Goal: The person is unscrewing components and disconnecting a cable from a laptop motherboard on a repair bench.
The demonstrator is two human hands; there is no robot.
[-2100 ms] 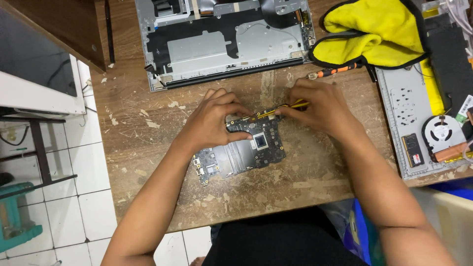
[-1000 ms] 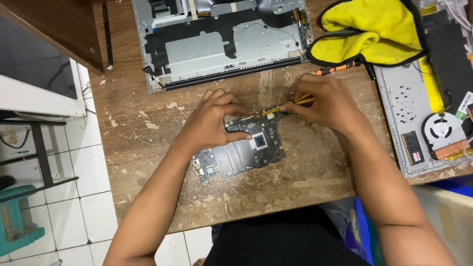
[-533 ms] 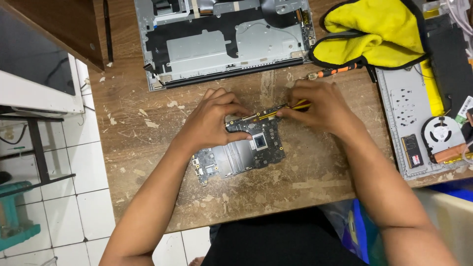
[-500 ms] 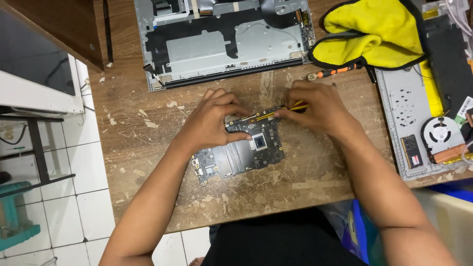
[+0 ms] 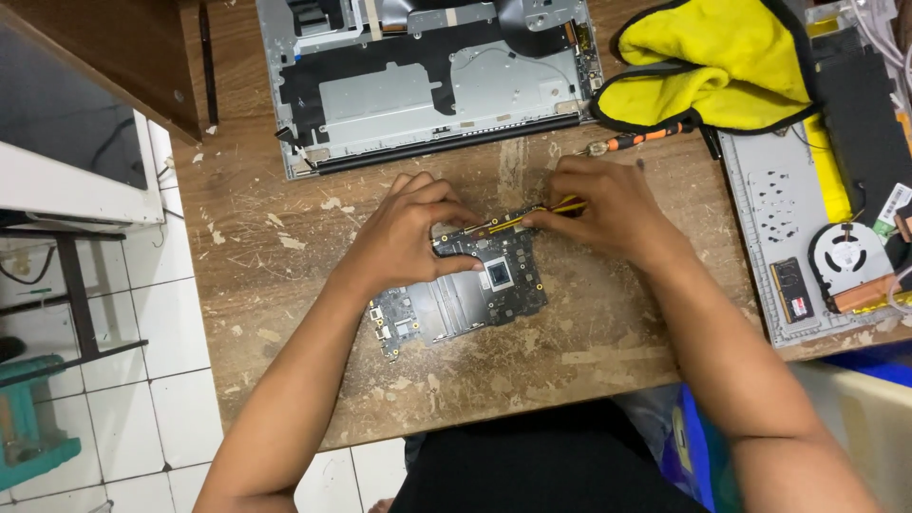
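A dark laptop motherboard (image 5: 465, 294) lies on the worn wooden table (image 5: 285, 313). My left hand (image 5: 408, 233) presses down on the board's upper left part, fingers spread over it. My right hand (image 5: 608, 209) pinches a thin yellow-and-black tool (image 5: 527, 217), like tweezers or a small screwdriver. The tool's tip touches the board's top edge, close to my left fingertips.
An opened laptop chassis (image 5: 427, 81) lies at the back. A yellow cloth (image 5: 722, 62) and an orange-handled screwdriver (image 5: 641, 140) are at the back right. Another opened laptop base with a fan (image 5: 850, 261) sits at the right edge. White tiled floor (image 5: 123, 361) is on the left.
My hands and the tool shift only slightly over the board's top edge. The motherboard stays where it was.
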